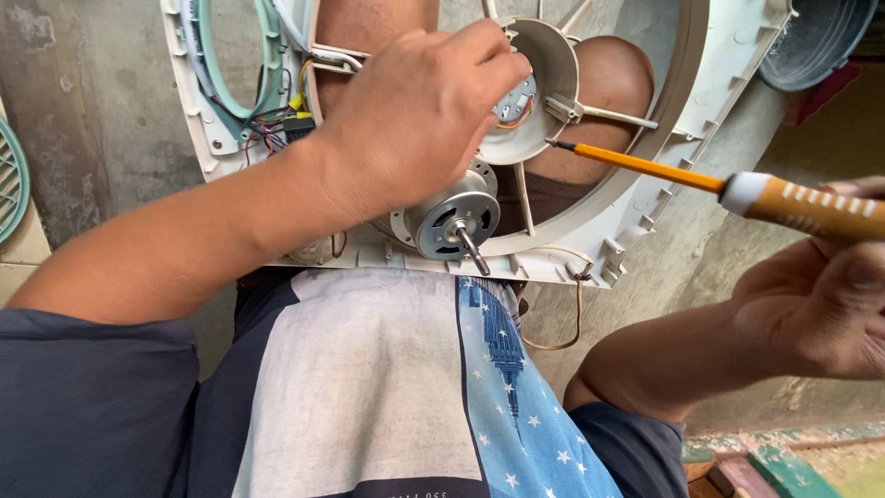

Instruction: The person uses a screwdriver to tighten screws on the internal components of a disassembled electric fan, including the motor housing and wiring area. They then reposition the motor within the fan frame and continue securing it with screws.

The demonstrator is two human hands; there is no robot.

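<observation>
- Our left hand (415, 111) cups the fan frame's (636, 212) hub above the motor (452, 219) — heavy metal; we'd grip its round body.
- Our right hand (820, 295) is closed round the screwdriver (737, 189) — light, stiff.
- The frame rests on our lap — thin, brittle plastic.

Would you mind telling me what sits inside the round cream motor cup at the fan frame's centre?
Inside the motor cup a small round metal plate with coloured wires shows. The left hand covers the cup's left part, so what lies there cannot be seen.
</observation>
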